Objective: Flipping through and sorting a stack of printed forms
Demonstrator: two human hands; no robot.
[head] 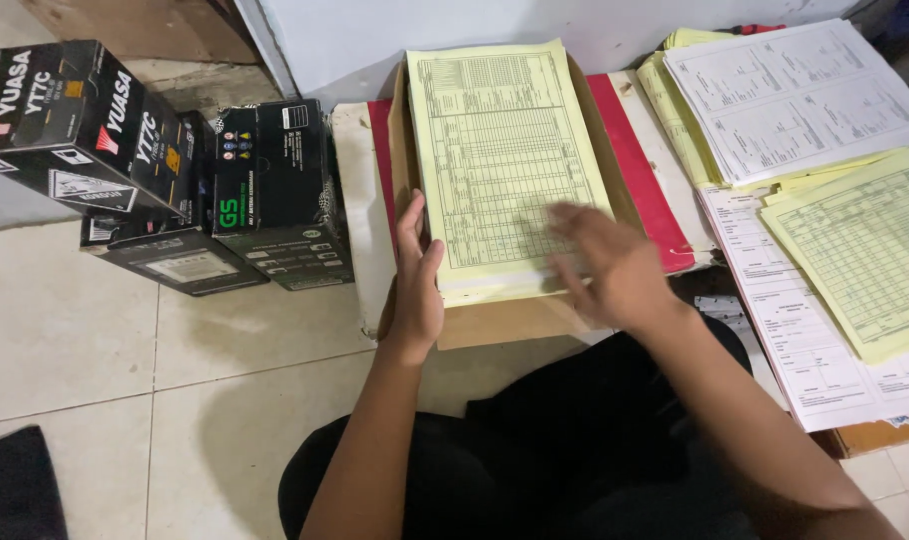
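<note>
A thick stack of pale yellow printed forms (505,150) lies in a shallow brown cardboard box (495,322) in front of me. My left hand (416,270) rests flat against the left edge of the stack, thumb on top and fingers along the side. Blurred by motion, my right hand (607,262) hovers over the stack's lower right corner with its fingers spread and nothing in it. Under the box lies a red folder (640,170).
Three black cartons (165,170) stand on the tiled floor (85,340) at the left. More piles of white forms (795,95) and yellow forms (860,250) lie at the right. My dark-trousered legs (535,450) fill the bottom.
</note>
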